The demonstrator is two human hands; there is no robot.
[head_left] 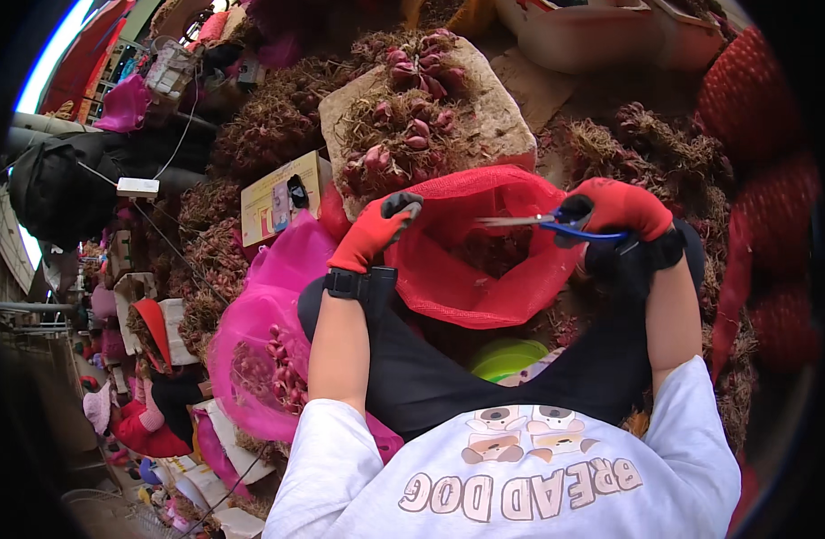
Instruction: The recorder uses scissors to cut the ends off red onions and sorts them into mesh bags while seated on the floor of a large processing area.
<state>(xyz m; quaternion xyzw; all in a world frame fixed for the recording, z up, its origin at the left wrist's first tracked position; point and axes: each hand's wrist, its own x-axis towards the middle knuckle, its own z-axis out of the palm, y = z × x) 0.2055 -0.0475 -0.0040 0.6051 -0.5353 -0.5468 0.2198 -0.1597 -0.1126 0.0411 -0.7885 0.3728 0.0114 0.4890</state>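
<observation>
Scissors pointing left across an open red net bag

The scissors (551,221) are lying crosswise over the right part of the bag's mouth, their long axis running from side to side and their blades pointing toward the person's left. The right hand (615,212) is grasping them by the blue handles, its gloved fingers wrapping around the loops, so it is plainly the nearer hand. The blades are appearing almost together, with little gap showing between them.

Across from the tips, well apart from them, the left hand (376,232) is hovering at the left edge of the red net bag (477,311). Its dark-tipped fingers are bending inward; from this angle I cannot tell whether they are closing fully or pinching the mesh. The bag is sitting between both hands, its mouth gaping upward and some dark, dry matter showing inside.

Beyond the bag, small bunches of red shallots (418,136) are resting on a pale block (502,112), dry stalks spreading around them. A pink net bag (237,377) is lying beside the left forearm, with more bulbs showing through it. A green basin (507,357) is peeking out between the legs, and a cardboard box (258,214) is standing left of the block, carrying a small dark device (297,191).
</observation>
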